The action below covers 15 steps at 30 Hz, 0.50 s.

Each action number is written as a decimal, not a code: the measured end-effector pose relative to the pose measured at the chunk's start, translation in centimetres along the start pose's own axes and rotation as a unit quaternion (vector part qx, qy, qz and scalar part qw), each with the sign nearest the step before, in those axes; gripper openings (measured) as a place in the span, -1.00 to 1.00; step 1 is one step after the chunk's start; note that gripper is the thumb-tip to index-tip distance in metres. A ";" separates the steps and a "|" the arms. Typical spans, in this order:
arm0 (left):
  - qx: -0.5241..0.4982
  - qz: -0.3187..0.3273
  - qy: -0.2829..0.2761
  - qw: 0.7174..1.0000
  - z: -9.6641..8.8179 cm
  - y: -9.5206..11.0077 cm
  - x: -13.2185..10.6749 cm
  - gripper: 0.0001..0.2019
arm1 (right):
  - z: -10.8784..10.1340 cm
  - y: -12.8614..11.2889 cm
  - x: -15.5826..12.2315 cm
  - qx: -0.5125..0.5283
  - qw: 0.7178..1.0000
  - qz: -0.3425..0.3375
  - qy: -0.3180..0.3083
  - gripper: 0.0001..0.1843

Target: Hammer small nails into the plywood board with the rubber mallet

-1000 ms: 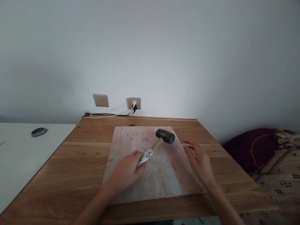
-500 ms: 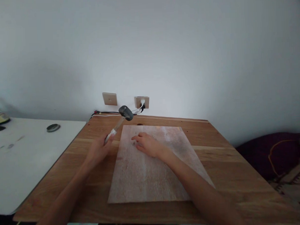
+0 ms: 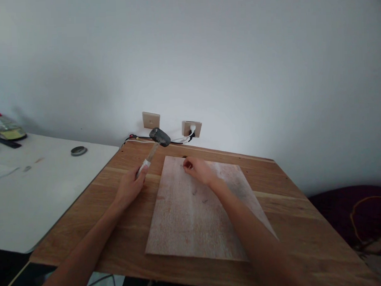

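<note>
My left hand (image 3: pixel 129 187) grips the wooden handle of a black-headed mallet (image 3: pixel 159 137), holding it raised over the left part of the wooden table (image 3: pixel 124 228). My right hand (image 3: pixel 198 169) rests near the far edge of a pale wooden board (image 3: pixel 193 222), its fingers pinched together on something too small to make out. A couple of small nails (image 3: pixel 205 200) lie on the board behind that hand.
A white table (image 3: pixel 39 194) adjoins on the left with a round dark lid (image 3: pixel 78 150) and a jar (image 3: pixel 2 126) at the far corner. Wall sockets (image 3: pixel 191 128) with cables sit behind the table. Dark fabric (image 3: pixel 352 212) lies at the right.
My left hand lifted the mallet off the board and moved it left. My right hand crossed the board to its far edge and pinched shut. The view shifted left.
</note>
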<state>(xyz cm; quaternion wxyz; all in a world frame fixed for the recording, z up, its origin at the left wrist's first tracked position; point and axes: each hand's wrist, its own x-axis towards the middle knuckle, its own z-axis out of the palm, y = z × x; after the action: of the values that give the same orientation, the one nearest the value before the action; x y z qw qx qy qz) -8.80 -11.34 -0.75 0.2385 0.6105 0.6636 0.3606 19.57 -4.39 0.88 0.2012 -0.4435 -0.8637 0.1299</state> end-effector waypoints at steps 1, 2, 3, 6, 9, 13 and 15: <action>0.000 0.003 -0.003 1.000 0.0 0.0 0.0 -0.50 | 0.0 0.6 0.2 0.010 1.000 0.016 0.020 -0.73; 0.004 0.009 -0.006 1.000 0.0 0.1 -0.1 -0.50 | 0.2 1.1 0.4 0.020 0.999 0.027 0.036 -0.69; 0.009 0.014 -0.008 1.000 -0.1 0.3 -0.1 -0.51 | 0.4 1.4 0.5 0.031 0.998 0.032 0.046 -0.67; 0.026 0.024 -0.011 0.999 -0.2 0.8 -0.3 -0.52 | 1.4 1.5 0.6 0.061 0.997 0.025 0.051 -0.71; 0.037 0.030 -0.011 0.999 -0.2 1.1 -0.4 -0.52 | 2.3 1.1 0.7 0.080 0.995 0.025 0.054 -0.73; 0.051 0.041 -0.018 0.998 -0.1 1.1 -0.4 -0.51 | 2.7 1.0 0.8 0.092 0.993 0.041 0.062 -0.76; 0.057 0.049 -0.026 0.997 -0.2 1.0 -0.3 -0.50 | 2.7 1.1 0.9 0.095 0.993 0.049 0.059 -0.79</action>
<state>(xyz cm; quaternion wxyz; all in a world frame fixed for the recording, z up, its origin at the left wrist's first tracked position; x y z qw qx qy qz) -8.24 -11.72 0.11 0.2027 0.6636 0.6463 0.3177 18.64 -3.17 -1.72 0.2862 -0.4712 -0.8113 0.1945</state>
